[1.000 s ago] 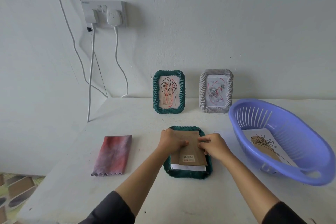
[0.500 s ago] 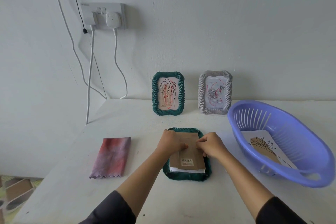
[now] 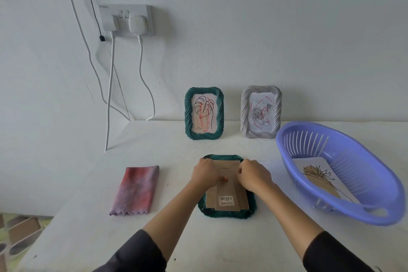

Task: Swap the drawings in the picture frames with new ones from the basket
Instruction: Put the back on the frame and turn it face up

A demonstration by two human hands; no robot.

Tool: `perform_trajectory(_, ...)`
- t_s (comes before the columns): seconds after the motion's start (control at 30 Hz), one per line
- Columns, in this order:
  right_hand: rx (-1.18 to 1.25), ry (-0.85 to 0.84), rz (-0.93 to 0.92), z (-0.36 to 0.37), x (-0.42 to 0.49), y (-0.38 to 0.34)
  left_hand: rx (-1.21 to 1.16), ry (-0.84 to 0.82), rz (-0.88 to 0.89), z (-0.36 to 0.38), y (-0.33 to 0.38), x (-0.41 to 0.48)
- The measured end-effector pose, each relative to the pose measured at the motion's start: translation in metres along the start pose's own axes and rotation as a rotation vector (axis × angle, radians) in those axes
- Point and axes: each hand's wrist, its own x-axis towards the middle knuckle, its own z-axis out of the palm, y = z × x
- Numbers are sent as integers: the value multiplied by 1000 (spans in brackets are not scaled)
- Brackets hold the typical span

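Hands work at a white table, seen from the person's own head. A green picture frame lies face down near the table's front edge, its brown cardboard backing board facing up with a barcode sticker near the bottom. The left hand and right hand rest on the upper half of the board, knuckles up and fingers curled downward. Their tips are hidden, so I cannot tell whether they pinch a tab or only press. Judging by this, the board is being seated in the frame or freed from it. Doing it well probably means even pressure from both sides, keeping the board flat so the paper beneath does not crease, and working each clip gently. To the right, well apart from the hands, a purple basket holds a fresh drawing of a spiky plant. Against the wall stand a second green frame and a grey frame, each with a drawing inside. A folded pink cloth lies to the left.
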Motion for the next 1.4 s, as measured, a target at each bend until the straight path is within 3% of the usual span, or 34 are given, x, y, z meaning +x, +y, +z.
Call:
perform_trajectory(0.2, 21, 87, 24, -1, -10, 9, -59, 33, -2, 1, -3, -3)
perform_trajectory(0.4, 154, 27, 94, 1, -24, 23, -141, 145, -96, -2, -20, -9)
perform_trajectory(0.6, 284, 48, 84, 6, -38, 26, -218, 38, -146, -3, -34, -21)
perform_trajectory(0.93, 445, 107, 56, 12, -53, 27, -382, -4, -159, -4, -42, -32)
perform_trajectory(1.4, 436, 208, 5, 24, -55, 30, -372, -21, -168, -6, -45, -33)
